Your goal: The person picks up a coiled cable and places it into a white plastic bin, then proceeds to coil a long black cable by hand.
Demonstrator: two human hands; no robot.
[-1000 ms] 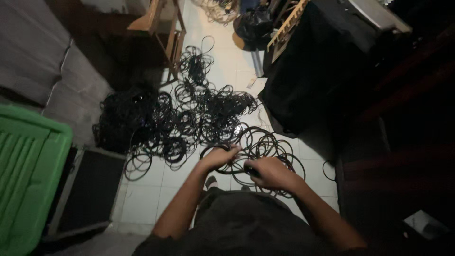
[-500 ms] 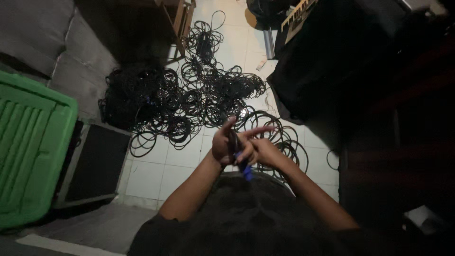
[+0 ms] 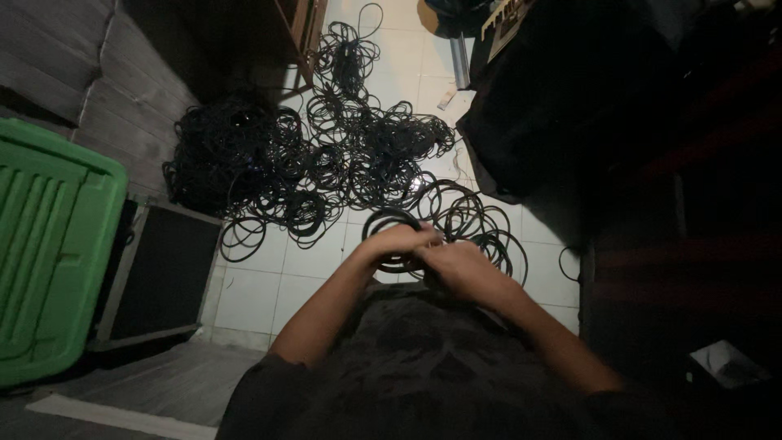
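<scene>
My left hand (image 3: 397,243) and my right hand (image 3: 450,262) meet in front of me over a white tiled floor. Both grip a small coil of black cable (image 3: 389,222), which loops up over my left fingers. Just beyond my hands lies a spread of loose black cable loops (image 3: 468,216). A large heap of tangled black cable (image 3: 236,159) sits farther left, and more coils (image 3: 358,122) trail away toward the top.
A green plastic crate (image 3: 41,244) stands at the left, beside a flat black case (image 3: 159,273). A dark cloth-covered bulk (image 3: 562,98) fills the right. A wooden frame (image 3: 301,33) is at the top.
My hands have come together and dropped slightly, and the cable is now wound into a small coil over my left fingers. The view has shifted so the green crate shows more.
</scene>
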